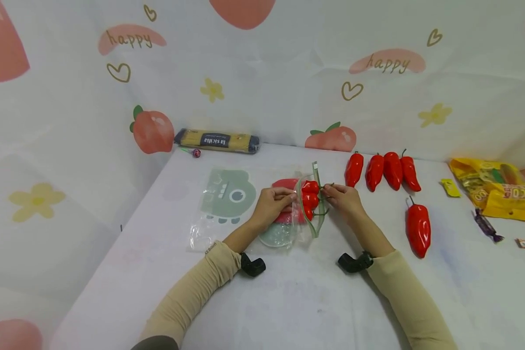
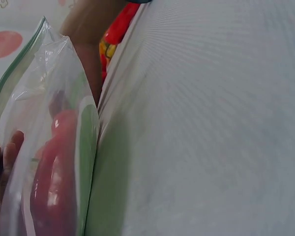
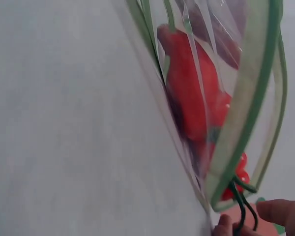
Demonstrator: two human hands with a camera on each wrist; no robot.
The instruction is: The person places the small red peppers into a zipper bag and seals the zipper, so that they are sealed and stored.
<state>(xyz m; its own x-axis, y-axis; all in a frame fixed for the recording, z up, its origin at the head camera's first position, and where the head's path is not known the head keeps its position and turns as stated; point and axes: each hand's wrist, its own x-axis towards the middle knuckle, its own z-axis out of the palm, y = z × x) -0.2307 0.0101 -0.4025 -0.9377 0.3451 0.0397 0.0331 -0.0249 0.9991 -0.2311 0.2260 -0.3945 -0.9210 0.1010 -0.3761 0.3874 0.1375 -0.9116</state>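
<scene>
At the left hand (image 1: pixel 271 206), the clear bag (image 1: pixel 234 194) is being steadied, its wall apparently being pinched by curled fingers. At the right hand (image 1: pixel 344 199), green stems (image 3: pixel 243 209) are being pinched between thumb and fingers, while the red peppers (image 1: pixel 309 200) on them are being held between both hands, in the bag's mouth. A filling step seems to be being carried out; tucking the stems inside the green seal strip (image 3: pixel 246 115) is probably being called for next. Right of the right hand, a loose pepper (image 1: pixel 418 230) is lying; beyond that hand, four more peppers (image 1: pixel 393 170) are resting. Beyond the left hand, a pasta packet (image 1: pixel 216 140) is lying.
</scene>
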